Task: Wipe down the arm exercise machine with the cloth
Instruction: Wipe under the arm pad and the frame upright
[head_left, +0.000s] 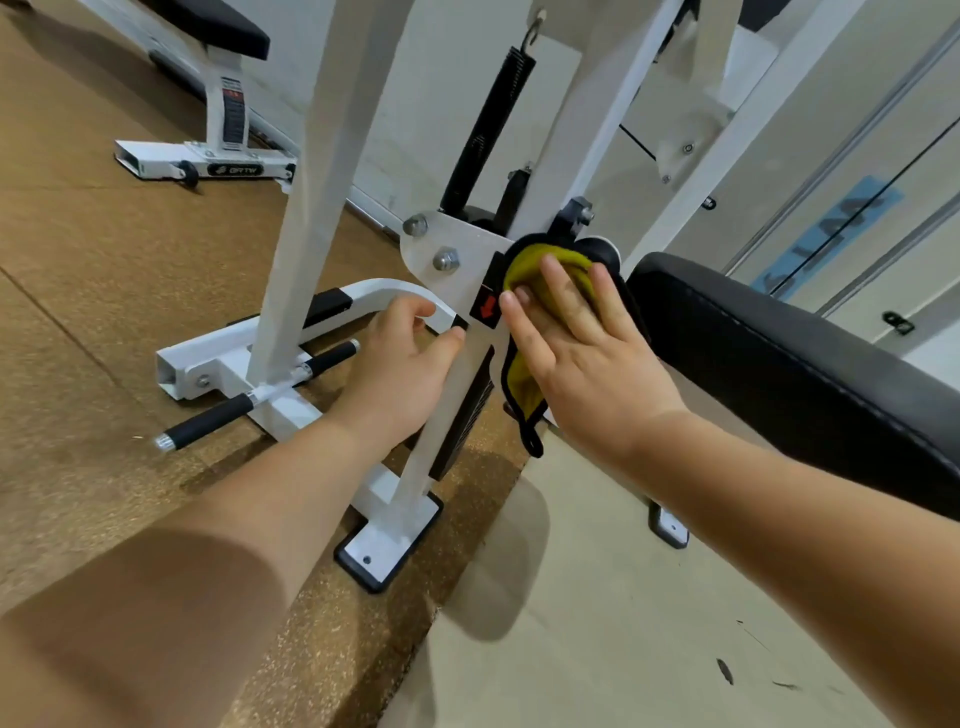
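My right hand (576, 343) pressed the cloth (522, 384) flat, fingers straight and spread, against the pivot of the arm exercise machine (322, 208), just beside the black pad (779, 353). Cloth was yellow with black trim, bunched, lower corner hanging. Left hand (400, 364) gripped the slanted white bar (415, 475) below the bolted plate (441, 244), fingers curled round it. Frame white, black spring (498, 114) above.

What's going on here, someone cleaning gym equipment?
A person is wiping a white exercise machine. The right hand presses a yellow cloth flat against the slanted white frame bar, by the bolted pivot plate and next to the black pad. The left hand grips the same bar just below, its fingers curled around the edge. The cloth's lower end hangs loose.
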